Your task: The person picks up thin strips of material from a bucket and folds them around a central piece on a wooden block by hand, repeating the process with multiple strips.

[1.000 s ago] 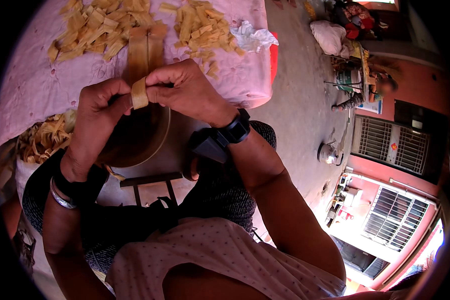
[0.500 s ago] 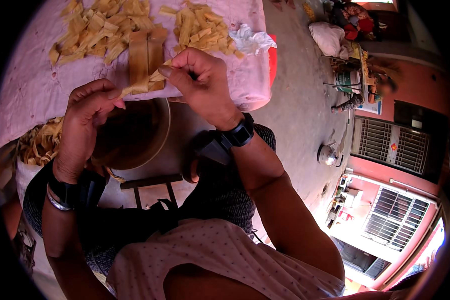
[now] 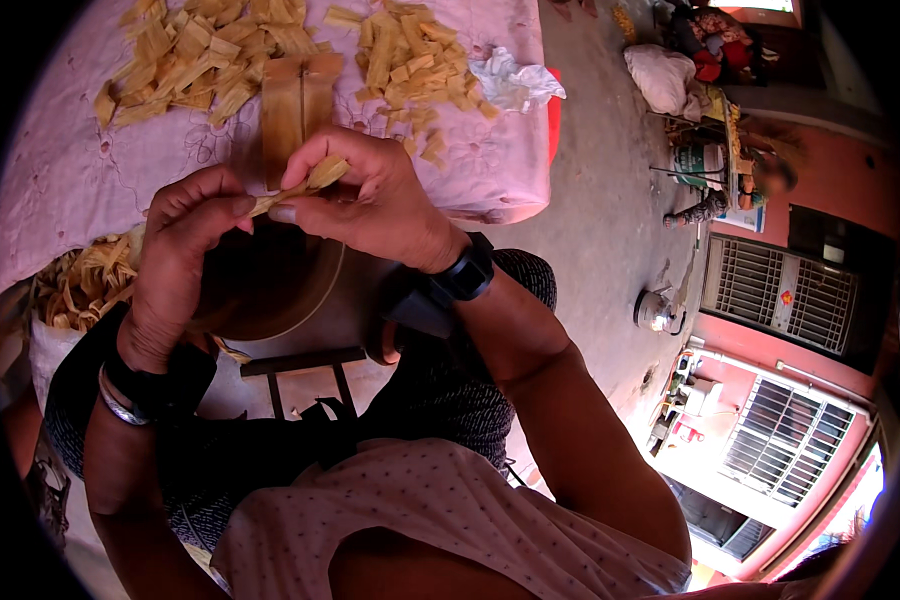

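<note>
Both hands pinch one pale straw strip (image 3: pixel 300 185) above a brown bowl (image 3: pixel 270 300): left hand (image 3: pixel 185 250) grips its near end, right hand (image 3: pixel 370 195) its far end. Two heaps of cut strips (image 3: pixel 195 55) lie on the pink surface (image 3: pixel 80 180).

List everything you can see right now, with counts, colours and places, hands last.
leaf strip: one, tan, pinched between both hands
cut strip pieces: two loose heaps, tan, far side of the cloth
flat boards: two, brown, between the heaps
cloth: one, pink, over the table
crumpled wrapper: one, white, cloth's right edge
bowl: one, dark brown, under the hands
sack of strips: one, white, left
kettle: one, metal, on the floor, right
left hand: bangle and dark band at wrist
right hand: black watch
</note>
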